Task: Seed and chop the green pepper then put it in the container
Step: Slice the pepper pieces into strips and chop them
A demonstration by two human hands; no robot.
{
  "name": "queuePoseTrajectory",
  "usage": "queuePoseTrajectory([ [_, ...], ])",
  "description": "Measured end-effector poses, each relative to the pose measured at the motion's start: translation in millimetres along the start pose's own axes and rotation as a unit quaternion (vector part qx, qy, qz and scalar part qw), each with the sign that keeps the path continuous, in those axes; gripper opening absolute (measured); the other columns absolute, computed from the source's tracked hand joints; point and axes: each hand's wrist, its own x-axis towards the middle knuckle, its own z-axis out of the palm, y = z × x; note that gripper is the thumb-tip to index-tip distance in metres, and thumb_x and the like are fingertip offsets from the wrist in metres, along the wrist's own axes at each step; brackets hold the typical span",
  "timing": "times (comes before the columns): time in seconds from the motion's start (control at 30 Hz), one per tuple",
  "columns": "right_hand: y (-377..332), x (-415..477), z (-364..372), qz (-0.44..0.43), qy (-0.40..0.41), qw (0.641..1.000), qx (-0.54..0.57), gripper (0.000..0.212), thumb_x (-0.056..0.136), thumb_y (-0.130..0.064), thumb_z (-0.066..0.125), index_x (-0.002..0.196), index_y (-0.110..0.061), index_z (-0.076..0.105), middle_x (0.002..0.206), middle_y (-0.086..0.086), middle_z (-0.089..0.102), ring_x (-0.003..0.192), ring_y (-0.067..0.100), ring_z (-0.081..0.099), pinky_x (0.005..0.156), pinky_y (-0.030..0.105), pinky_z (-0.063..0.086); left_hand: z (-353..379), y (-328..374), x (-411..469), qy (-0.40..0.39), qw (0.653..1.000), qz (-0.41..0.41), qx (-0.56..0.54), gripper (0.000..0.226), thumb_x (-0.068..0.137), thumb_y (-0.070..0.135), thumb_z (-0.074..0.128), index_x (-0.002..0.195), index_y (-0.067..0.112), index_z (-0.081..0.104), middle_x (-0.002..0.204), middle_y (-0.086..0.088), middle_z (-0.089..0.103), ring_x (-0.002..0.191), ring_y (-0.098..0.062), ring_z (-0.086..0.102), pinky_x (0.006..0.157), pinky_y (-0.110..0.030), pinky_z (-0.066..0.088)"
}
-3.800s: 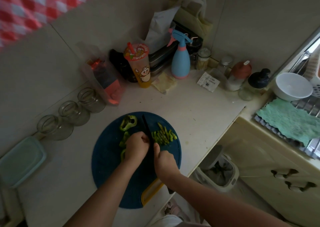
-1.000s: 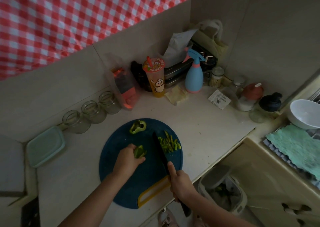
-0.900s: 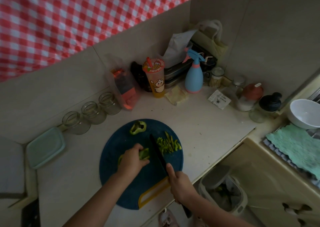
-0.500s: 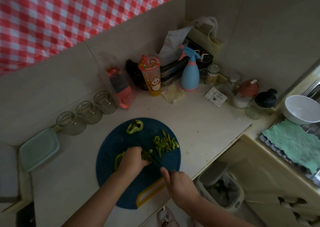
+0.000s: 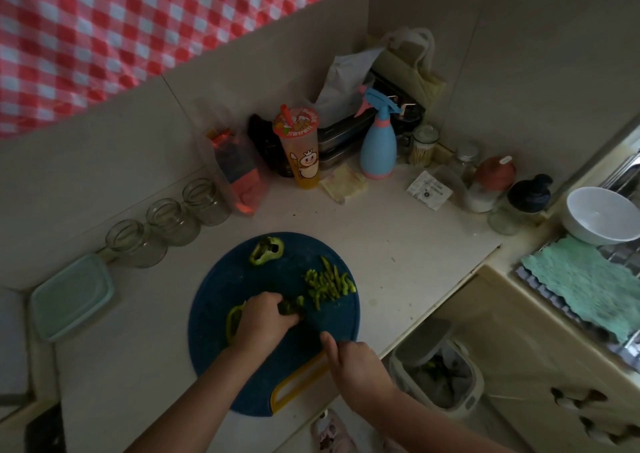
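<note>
The green pepper [image 5: 291,308] is partly chopped: the piece being cut lies mid-board under the left hand [image 5: 264,321], whose curled fingers pin it, while the right hand [image 5: 356,361] grips the knife [image 5: 311,324], its dark blade hard to make out. A pile of strips [image 5: 329,283] lies near the cutting board's [image 5: 221,286] right edge. An end piece [image 5: 266,251] at the far side and a slab [image 5: 232,321] by the left wrist look uncut, and nothing green shows in the container [image 5: 71,295], well apart to the left, so perhaps half remains. Glass jars [image 5: 135,243] stand near the container, and a bin [image 5: 438,369] below the counter holds green scraps.
</note>
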Motion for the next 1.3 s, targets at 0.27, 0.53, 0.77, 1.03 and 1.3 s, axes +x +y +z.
queuePoseTrajectory([
  [0.27, -7, 0, 0, -0.020, 0.024, 0.991, -0.129, 0.051, 0.098, -0.056, 0.019, 0.088, -0.019, 0.052, 0.095, 0.010, 0.067, 0.089, 0.030, 0.064, 0.067, 0.032, 0.041, -2, 1, 1, -0.004, 1.000, -0.007, 0.010, 0.020, 0.078, 0.026, 0.072, 0.082, 0.008, 0.065, 0.085, -0.003, 0.066, 0.080, -0.015, 0.060, 0.061, -0.023, 0.039],
  [0.53, -13, 3, 2, 0.031, -0.013, 0.997, -0.076, 0.053, 0.098, -0.056, 0.020, 0.063, -0.022, 0.042, 0.091, 0.012, 0.067, 0.089, 0.030, 0.064, 0.067, 0.030, 0.039, -2, -1, 2, 0.002, 1.000, 0.021, -0.004, 0.030, 0.075, 0.026, 0.073, 0.057, 0.015, 0.051, 0.067, 0.003, 0.055, 0.067, -0.012, 0.054, 0.050, -0.023, 0.038],
  [0.77, -12, 10, 5, 0.059, -0.024, 0.997, -0.032, 0.056, 0.098, -0.056, 0.019, 0.065, -0.018, 0.043, 0.066, 0.002, 0.047, 0.088, 0.030, 0.062, 0.072, 0.034, 0.044, -2, -7, 2, 0.004, 0.999, 0.052, 0.005, 0.024, 0.077, 0.036, 0.071, 0.090, 0.016, 0.071, 0.095, -0.001, 0.063, 0.087, -0.014, 0.059, 0.069, -0.024, 0.042],
  [1.03, -12, 15, 0, 0.056, -0.023, 0.996, 0.066, 0.054, 0.101, -0.044, 0.022, 0.085, -0.006, 0.058, 0.062, -0.002, 0.037, 0.053, 0.005, 0.036, 0.068, 0.031, 0.037, 0, -14, -6, 0.013, 0.999, 0.045, -0.013, 0.054, 0.078, 0.036, 0.072, 0.126, 0.018, 0.057, 0.124, 0.001, 0.061, 0.114, -0.012, 0.056, 0.090, -0.016, 0.038],
  [1.3, -16, -3, 5, 0.001, -0.003, 1.000, 0.017, 0.053, 0.099, -0.052, 0.025, 0.058, -0.019, 0.036, 0.058, -0.003, 0.040, 0.054, 0.011, 0.039, 0.063, 0.029, 0.031, 4, -13, -5, 0.019, 1.000, 0.019, -0.014, 0.026, 0.077, 0.030, 0.073, 0.092, 0.010, 0.067, 0.095, -0.004, 0.068, 0.089, -0.017, 0.062, 0.067, -0.021, 0.038],
])
